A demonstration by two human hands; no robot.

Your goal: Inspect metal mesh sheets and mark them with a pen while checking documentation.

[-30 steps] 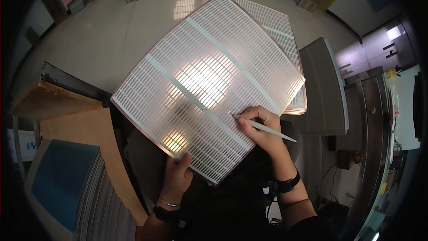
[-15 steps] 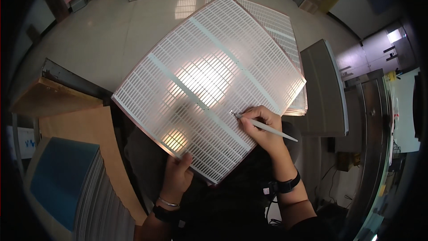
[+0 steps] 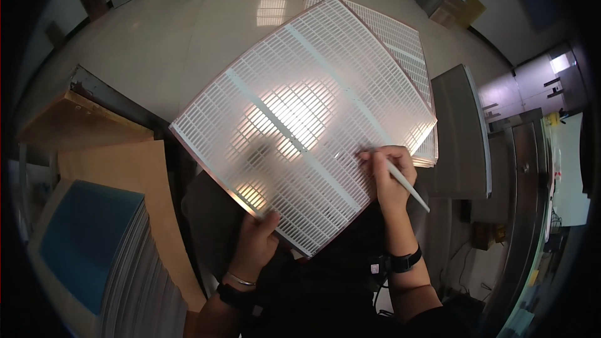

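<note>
1. Workpiece: a white grid panel (image 3: 300,175) lies tilted above the person's lap, one corner pointing toward the body. Two pale bands cross it, and bright light shows on its middle.
2. Left hand (image 3: 256,242): the thumb lies over the near-left edge of the white grid panel; the fingers are clamped on that edge, with their tips hidden below it.
3. Right hand (image 3: 393,175): the fingers are clamped on a slim white tool (image 3: 410,186), near the right-hand edge of the panel. The tool's rear end points toward the lower right; its working tip is blurred.
4. Markings: small dark specks sit on the nearer band, too small to identify. A pale square label (image 3: 375,268) sits at the right wrist strap (image 3: 405,260); any print on it is too small to read.
5. Beyond the workpiece: a second grid panel (image 3: 404,39) is partly covered by the first. A grey panel (image 3: 460,134) stands to its right.
6. Left side: a blue sheet (image 3: 94,238) tops a stack of grey sheets (image 3: 141,275), beside brown board (image 3: 134,166).
</note>
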